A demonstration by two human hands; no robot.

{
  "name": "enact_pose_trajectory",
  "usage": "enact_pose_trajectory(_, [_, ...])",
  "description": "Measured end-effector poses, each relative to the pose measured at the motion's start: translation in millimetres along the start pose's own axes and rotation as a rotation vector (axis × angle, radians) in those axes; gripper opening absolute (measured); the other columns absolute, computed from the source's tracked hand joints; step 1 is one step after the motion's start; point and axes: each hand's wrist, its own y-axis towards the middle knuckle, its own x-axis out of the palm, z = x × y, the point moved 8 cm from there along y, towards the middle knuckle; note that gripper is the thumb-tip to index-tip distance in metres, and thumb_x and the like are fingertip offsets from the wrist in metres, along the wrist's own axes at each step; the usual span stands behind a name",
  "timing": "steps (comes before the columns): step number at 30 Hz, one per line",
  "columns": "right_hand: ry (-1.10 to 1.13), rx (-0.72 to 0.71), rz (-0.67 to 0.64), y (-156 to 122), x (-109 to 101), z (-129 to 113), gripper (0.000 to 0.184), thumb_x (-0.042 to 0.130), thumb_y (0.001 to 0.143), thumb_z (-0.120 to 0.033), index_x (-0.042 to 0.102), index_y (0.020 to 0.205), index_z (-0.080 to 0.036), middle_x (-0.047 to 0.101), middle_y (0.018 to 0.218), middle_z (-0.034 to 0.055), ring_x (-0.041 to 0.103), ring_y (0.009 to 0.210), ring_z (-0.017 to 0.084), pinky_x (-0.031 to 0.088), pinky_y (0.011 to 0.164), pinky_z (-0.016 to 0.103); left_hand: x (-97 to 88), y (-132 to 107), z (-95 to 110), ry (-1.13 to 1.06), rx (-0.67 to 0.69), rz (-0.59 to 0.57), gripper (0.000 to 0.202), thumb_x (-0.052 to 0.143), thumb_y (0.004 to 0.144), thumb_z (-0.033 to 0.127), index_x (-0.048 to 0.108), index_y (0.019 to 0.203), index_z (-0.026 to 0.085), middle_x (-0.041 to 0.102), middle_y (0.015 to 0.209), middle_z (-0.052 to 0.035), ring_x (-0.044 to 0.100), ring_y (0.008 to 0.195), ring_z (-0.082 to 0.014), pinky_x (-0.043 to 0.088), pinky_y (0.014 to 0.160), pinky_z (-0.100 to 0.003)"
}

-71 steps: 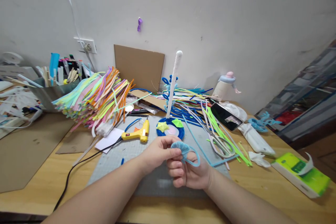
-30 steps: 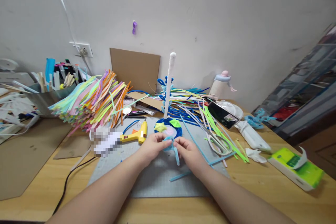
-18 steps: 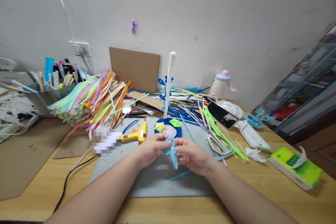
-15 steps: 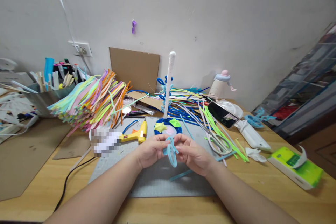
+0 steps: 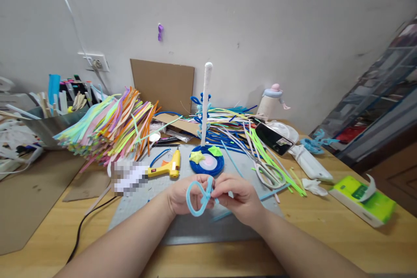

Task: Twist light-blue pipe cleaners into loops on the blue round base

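Both of my hands pinch a light blue pipe cleaner [image 5: 196,198] bent into a loop, held just above the grey cutting mat [image 5: 189,226]. My left hand [image 5: 182,195] grips it from the left, fingers closed, and the loop hangs in front of this hand. My right hand [image 5: 236,197] pinches the twisted part from the right. Just beyond my hands stands a blue round base [image 5: 206,161] with yellow and green stars and a tall white post [image 5: 206,100]. A yellow glue gun [image 5: 164,167] lies to the left of it.
A big heap of coloured pipe cleaners [image 5: 107,124] lies at the back left, more strands [image 5: 247,132] at the back right. Scissors [image 5: 265,171], a phone [image 5: 272,138], a green tissue pack [image 5: 361,200] and a black cable [image 5: 87,219] lie around the mat. Cardboard [image 5: 162,84] leans on the wall.
My hands came apart, then met again nearer to me. The pipe cleaner's loop now hangs open on the left, in front of my left hand. The camera has shifted slightly.
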Motion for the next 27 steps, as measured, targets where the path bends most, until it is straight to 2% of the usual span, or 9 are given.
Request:
enact_pose_trajectory(3, [-0.053, -0.034, -0.038, -1, 3, -7, 0.012, 0.063, 0.076, -0.018, 0.068, 0.086, -0.022, 0.059, 0.076, 0.0037, 0.056, 0.070, 0.014, 0.046, 0.065, 0.028, 1.6, -1, -6, 0.075, -0.047, -0.032, 0.028, 0.076, 0.057, 0.034, 0.061, 0.069, 0.013, 0.058, 0.059, 0.0002, 0.053, 0.051, -0.0092, 0.039, 0.052, -0.022])
enact_pose_trajectory(7, [-0.098, -0.062, -0.115, 0, 8, -15, 0.011, 0.063, 0.077, -0.022, 0.068, 0.087, -0.023, 0.057, 0.082, 0.0045, 0.055, 0.077, 0.015, 0.046, 0.071, 0.028, 4.8, -2, -6, 0.128, -0.033, -0.079, 0.032, 0.075, 0.057, 0.039, 0.062, 0.067, 0.011, 0.058, 0.056, 0.0004, 0.053, 0.049, -0.0088, 0.037, 0.048, -0.020])
enact_pose_trajectory(11, [-0.184, -0.134, -0.161, 0, 13, -24, 0.011, 0.059, 0.080, -0.024, 0.067, 0.088, -0.023, 0.057, 0.084, 0.0056, 0.054, 0.081, 0.016, 0.045, 0.074, 0.030, 2.6, -2, -6, 0.151, -0.043, -0.053, 0.030, 0.075, 0.057, 0.037, 0.063, 0.070, 0.013, 0.057, 0.056, 0.0014, 0.050, 0.046, -0.0082, 0.035, 0.046, -0.021])
enact_pose_trajectory(17, [-0.176, -0.110, -0.180, 0, 14, -29, 0.009, 0.058, 0.077, -0.015, 0.061, 0.084, -0.020, 0.054, 0.087, 0.0061, 0.053, 0.083, 0.017, 0.045, 0.076, 0.030, 5.1, -3, -7, 0.133, -0.053, -0.048, 0.025, 0.076, 0.056, 0.032, 0.063, 0.067, 0.013, 0.057, 0.056, 0.0017, 0.049, 0.049, -0.0076, 0.036, 0.050, -0.021])
enact_pose_trajectory(21, [-0.199, -0.064, -0.109, 0, 10, -26, 0.008, 0.057, 0.073, -0.012, 0.056, 0.076, -0.020, 0.051, 0.086, 0.0057, 0.052, 0.081, 0.017, 0.045, 0.074, 0.032, 8.0, -2, -5, 0.123, -0.019, -0.077, 0.025, 0.076, 0.058, 0.033, 0.063, 0.068, 0.013, 0.058, 0.060, 0.0016, 0.050, 0.052, -0.0075, 0.036, 0.052, -0.020])
enact_pose_trajectory(27, [-0.248, -0.040, 0.016, 0, 5, -20, 0.013, 0.053, 0.069, -0.007, 0.051, 0.069, -0.020, 0.048, 0.080, 0.0030, 0.050, 0.074, 0.016, 0.043, 0.068, 0.029, -6.9, 1, -5, 0.121, 0.016, 0.000, 0.033, 0.078, 0.055, 0.031, 0.061, 0.075, 0.012, 0.059, 0.066, 0.0000, 0.051, 0.053, -0.0077, 0.034, 0.052, -0.021])
